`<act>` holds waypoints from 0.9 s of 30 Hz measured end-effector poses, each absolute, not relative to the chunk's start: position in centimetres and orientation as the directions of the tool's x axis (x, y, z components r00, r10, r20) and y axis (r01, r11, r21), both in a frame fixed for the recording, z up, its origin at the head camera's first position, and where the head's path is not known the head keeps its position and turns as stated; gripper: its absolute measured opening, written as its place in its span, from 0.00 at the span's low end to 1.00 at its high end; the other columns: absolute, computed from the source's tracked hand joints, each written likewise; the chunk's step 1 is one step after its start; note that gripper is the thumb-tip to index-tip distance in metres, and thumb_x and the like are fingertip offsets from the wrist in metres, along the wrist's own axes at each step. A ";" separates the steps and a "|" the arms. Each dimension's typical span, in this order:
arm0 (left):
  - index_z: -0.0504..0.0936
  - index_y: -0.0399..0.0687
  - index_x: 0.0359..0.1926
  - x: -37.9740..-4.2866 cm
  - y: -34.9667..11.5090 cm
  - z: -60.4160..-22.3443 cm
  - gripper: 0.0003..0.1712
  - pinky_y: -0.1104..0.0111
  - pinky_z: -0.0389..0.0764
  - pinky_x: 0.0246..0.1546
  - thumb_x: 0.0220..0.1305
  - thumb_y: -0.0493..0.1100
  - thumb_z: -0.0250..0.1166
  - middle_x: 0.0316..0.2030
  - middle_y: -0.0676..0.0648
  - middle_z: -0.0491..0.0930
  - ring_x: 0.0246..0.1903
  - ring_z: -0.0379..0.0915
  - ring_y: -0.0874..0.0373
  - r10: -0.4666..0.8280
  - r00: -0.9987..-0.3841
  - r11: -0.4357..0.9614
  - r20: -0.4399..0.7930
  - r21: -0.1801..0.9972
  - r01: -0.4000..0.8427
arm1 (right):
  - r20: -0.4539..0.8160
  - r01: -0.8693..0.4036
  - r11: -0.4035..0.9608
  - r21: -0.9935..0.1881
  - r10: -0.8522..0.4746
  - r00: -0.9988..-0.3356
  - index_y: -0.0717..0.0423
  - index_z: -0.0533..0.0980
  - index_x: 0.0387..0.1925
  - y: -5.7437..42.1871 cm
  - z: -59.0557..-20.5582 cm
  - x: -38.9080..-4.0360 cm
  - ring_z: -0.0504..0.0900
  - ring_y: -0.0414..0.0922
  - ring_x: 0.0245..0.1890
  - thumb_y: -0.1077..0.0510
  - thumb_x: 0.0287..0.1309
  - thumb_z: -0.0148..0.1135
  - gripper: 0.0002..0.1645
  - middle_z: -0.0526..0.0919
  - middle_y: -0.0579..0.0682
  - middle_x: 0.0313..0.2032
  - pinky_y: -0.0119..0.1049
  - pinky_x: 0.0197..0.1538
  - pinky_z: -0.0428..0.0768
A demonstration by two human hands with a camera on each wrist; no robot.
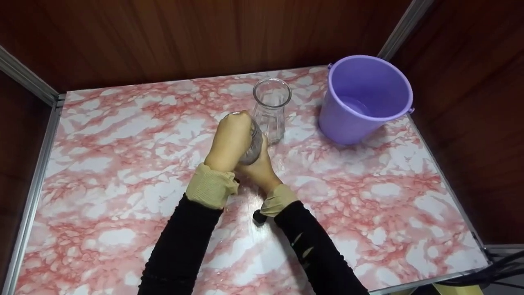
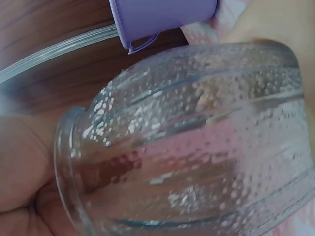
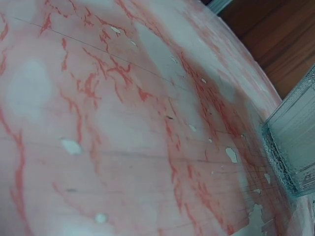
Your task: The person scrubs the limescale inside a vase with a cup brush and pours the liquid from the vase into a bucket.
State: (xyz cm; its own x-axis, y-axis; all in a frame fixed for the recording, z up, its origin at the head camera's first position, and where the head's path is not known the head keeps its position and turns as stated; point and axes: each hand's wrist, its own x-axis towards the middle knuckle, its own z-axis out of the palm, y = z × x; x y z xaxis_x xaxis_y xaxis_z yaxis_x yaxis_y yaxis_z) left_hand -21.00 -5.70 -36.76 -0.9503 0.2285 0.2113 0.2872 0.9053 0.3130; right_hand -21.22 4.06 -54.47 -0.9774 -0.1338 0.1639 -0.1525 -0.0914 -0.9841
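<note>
Both hands are on a clear glass jar [image 1: 253, 149], tilted over the table; its pebbled, ribbed wall fills the left wrist view. My left hand [image 1: 232, 139] curls at the jar's mouth, its palm against the rim in the left wrist view, fingertips hidden. From below and the right, my right hand [image 1: 258, 169] grips the lower part of the jar. Just behind stands a taller clear glass vase [image 1: 271, 123] with a wide round rim, upright on the table. In the right wrist view, the vase's thick base [image 3: 290, 152] shows at the right edge.
A purple bucket [image 1: 344, 123] stands at the back right of the red-and-white marbled table [image 1: 123, 196]. Dark wood panels [image 1: 163, 37] with metal edge strips rise behind and at the sides. Black cables [image 1: 491, 272] lie beyond the front right corner.
</note>
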 end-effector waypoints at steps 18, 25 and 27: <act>0.80 0.24 0.41 -20.6 -5.1 -37.1 0.08 0.51 0.87 0.37 0.65 0.29 0.59 0.33 0.31 0.85 0.36 0.85 0.37 0.161 -0.952 0.921 0.262 0.307 0.240 | 0.151 -0.141 -0.076 -0.987 -0.150 -0.977 0.48 0.47 0.76 4.4 -54.6 -21.3 0.68 0.49 0.67 0.68 0.33 0.82 0.73 0.65 0.54 0.70 0.41 0.72 0.65; 0.85 0.30 0.32 -20.7 -5.0 -36.7 0.09 0.51 0.85 0.42 0.64 0.26 0.58 0.33 0.34 0.86 0.38 0.85 0.37 0.097 -0.972 0.886 0.215 0.426 0.183 | 0.170 -0.163 -0.066 -0.985 -0.136 -0.976 0.52 0.49 0.75 4.2 -54.7 -21.2 0.68 0.49 0.66 0.69 0.34 0.80 0.69 0.66 0.56 0.68 0.41 0.72 0.65; 0.86 0.31 0.32 -20.7 -4.8 -36.8 0.10 0.51 0.85 0.43 0.64 0.26 0.58 0.34 0.34 0.86 0.39 0.84 0.38 0.066 -0.974 0.881 0.217 0.446 0.159 | 0.160 -0.152 -0.068 -0.986 -0.136 -0.978 0.51 0.48 0.75 4.2 -54.5 -21.2 0.68 0.49 0.66 0.70 0.33 0.79 0.70 0.66 0.56 0.68 0.41 0.71 0.65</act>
